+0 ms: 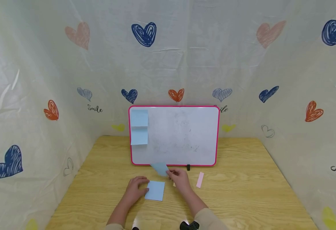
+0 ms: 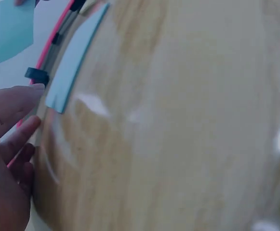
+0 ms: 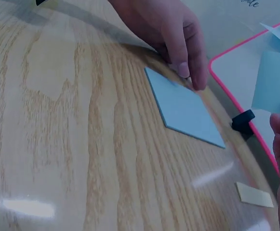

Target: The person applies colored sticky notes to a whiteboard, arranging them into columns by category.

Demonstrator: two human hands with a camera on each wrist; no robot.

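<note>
My right hand (image 1: pixel 180 180) pinches a single light-blue sticky note (image 1: pixel 160 168) by its right edge, in front of the lower edge of a pink-framed whiteboard (image 1: pixel 182 137). In the right wrist view that note (image 3: pixel 272 82) hangs tilted from the fingertips. A pad of blue sticky notes (image 1: pixel 155 191) lies on the table. Beside the pad's left edge rests my left hand (image 1: pixel 134 189), its fingers loosely bent and not wrapped round anything. Two blue notes, an upper note (image 1: pixel 139 118) and a lower note (image 1: pixel 139 136), are stuck on the board's left side.
Right of my right hand lies a pink paper strip (image 1: pixel 200 180). A small pale-yellow strip (image 3: pixel 254 195) is mostly hidden behind that hand in the head view. A black foot (image 1: pixel 188 167) sits under the board. The wooden table (image 1: pixel 242 191) meets a heart-printed curtain.
</note>
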